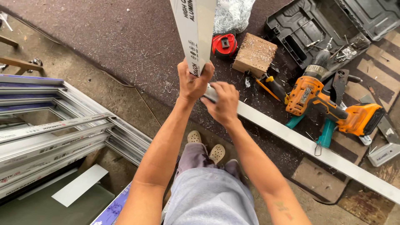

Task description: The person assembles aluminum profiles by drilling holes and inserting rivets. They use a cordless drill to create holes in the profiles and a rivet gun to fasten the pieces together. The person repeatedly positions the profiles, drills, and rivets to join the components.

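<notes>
Dark felt-covered workbench [125,37] carries everything; stacked aluminium window frames [50,137] lean on the floor off its left edge. A long aluminium profile [316,150] lies along the near edge, running right. An upright aluminium profile [195,29] stands at its left end, so the two meet in a corner joint. Left hand [192,81] is wrapped tight around the upright's lower end; right hand [223,102] is curled, fingers pressed together over the flat profile's end, though whether it pinches something small cannot be told. To do it well, I judge: keep the upright square, ends flush, grip low. Orange cordless drill [329,106], open tool case [316,29], wooden block [255,53] and red tape measure [224,44] sit towards the far right.
</notes>
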